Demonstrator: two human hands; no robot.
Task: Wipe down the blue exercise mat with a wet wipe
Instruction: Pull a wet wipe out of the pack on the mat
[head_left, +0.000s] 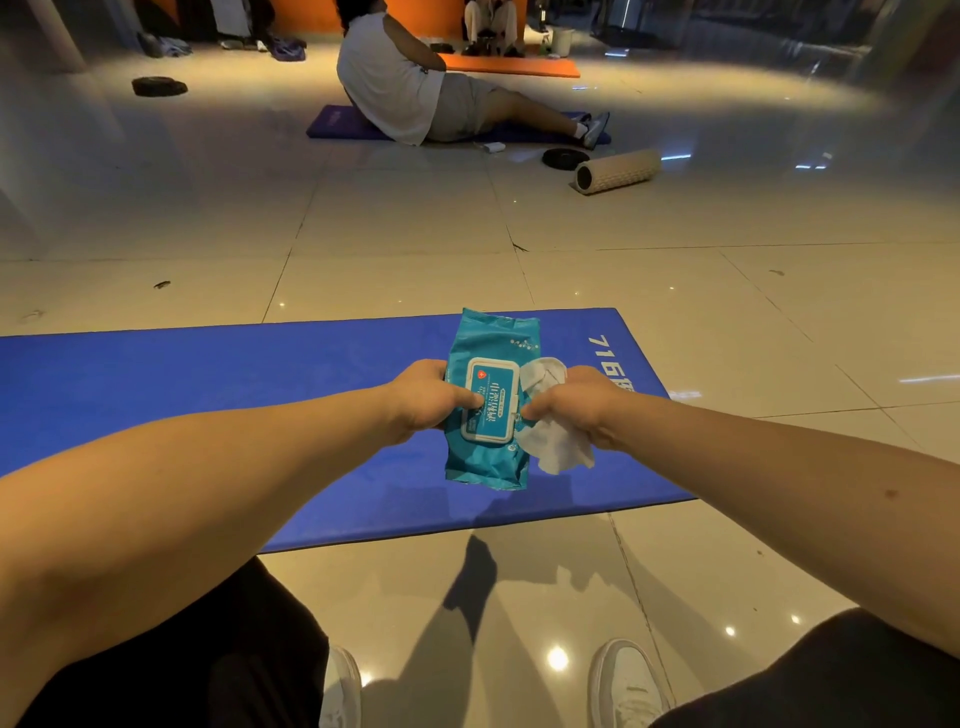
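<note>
Fingers (467, 399) of the left hand (423, 397) are curling round the left edge of a teal plastic wet-wipe pack (488, 462), with the thumb lying across its white hinged lid (491, 405), which is sitting closed. The right hand (576, 402) is clenching a crumpled white wet wipe (558, 447), which is bulging out above and below the fist, while its fingertips (537, 409) are touching the right edge of the lid. Both hands are holding the pack upright in the head view, over the right part of a flat blue foam exercise mat (208, 384) that is lying across a glossy beige tiled floor (415, 234). White printed characters (605, 356) are running along the mat's right end. Two white shoes (343, 686) and dark trouser legs are showing at the bottom, on the near side of the mat. Farther off, another person in a white top (384, 78) is sitting on a purple mat (332, 124), and an orange mat (519, 66) is lying beyond. A ridged beige foam roller (618, 170) is lying near a black weight plate (565, 157), and a second black plate (158, 85) is resting on the floor at far left.
</note>
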